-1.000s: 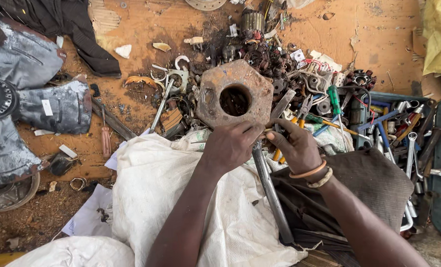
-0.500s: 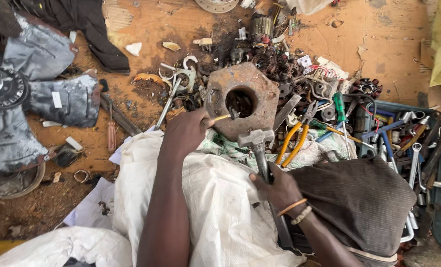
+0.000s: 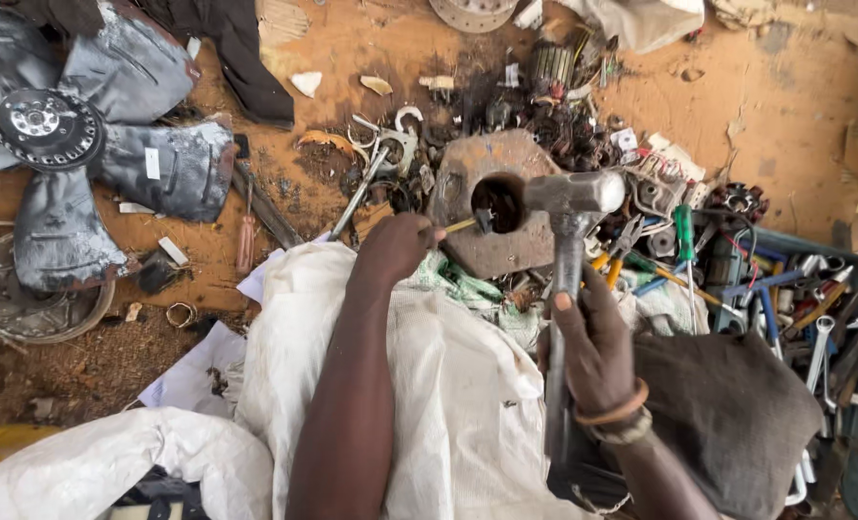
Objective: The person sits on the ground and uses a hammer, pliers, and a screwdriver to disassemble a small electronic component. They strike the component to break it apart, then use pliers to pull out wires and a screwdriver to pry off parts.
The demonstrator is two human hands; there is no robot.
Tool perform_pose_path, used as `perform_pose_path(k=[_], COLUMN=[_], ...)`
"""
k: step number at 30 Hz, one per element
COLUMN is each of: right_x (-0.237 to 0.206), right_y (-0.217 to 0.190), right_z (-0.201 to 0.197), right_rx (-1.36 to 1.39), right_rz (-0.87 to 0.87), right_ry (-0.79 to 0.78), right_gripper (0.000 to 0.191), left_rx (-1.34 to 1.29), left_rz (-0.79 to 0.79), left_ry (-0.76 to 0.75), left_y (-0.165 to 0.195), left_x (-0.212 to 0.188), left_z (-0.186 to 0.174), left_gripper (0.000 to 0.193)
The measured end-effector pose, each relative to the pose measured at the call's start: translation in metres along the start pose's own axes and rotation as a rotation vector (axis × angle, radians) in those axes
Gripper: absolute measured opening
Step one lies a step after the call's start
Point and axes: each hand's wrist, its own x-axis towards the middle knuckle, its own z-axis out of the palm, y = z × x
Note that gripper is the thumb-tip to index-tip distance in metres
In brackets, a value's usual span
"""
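Rusty hexagonal housing (image 3: 506, 207) lies on the dirt floor amid scrap. Head view: left hand (image 3: 395, 248) pinches a thin punch (image 3: 468, 223) into its bore; right hand (image 3: 593, 351) grips the raised hammer (image 3: 569, 197). Risk: an off-centre blow could glance onto the left fingers, or skid the punch.

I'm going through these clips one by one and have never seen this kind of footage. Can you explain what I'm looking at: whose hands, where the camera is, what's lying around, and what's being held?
The single view comes from a camera worn on a person's head, looking down at their own bare hands.

The right hand grips the shaft of a metal hammer, its head raised near a rusty metal housing with a round hole. The left hand holds a thin yellowish tool pointing at that hole.

A white sack lies under the arms. On the dirt ground are a grey fan at the left and a heap of wrenches and pliers at the right.
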Motion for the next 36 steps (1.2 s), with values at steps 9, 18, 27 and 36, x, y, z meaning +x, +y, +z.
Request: perform_pose_path(k=[9,18,27,36], right_x=[0.024,0.033,0.028,0.007], right_y=[-0.014,-0.023,-0.024,-0.031], right_z=[-0.002,0.019,-0.006,0.003], right_rx=[-0.198,-0.256,-0.091,-0.332], right_rz=[-0.013,0.055,-0.147,0.073], right_ry=[0.034,-0.153,0.198,0.005], right_gripper=[0.043,0.024,0.035,0.053], left_rx=[-0.023,-0.043,0.032,0.011], left_rz=[-0.056,0.028,0.001,0.061], left_ry=[-0.03,0.122,0.068,-0.032], left_y=[0.002,-0.005,-0.008,-0.015], left_x=[-0.003,-0.006,-0.007,0.009], left_z=[-0.007,0.001,-0.001,0.003], left_gripper=[0.037,0.036,0.034,0.041])
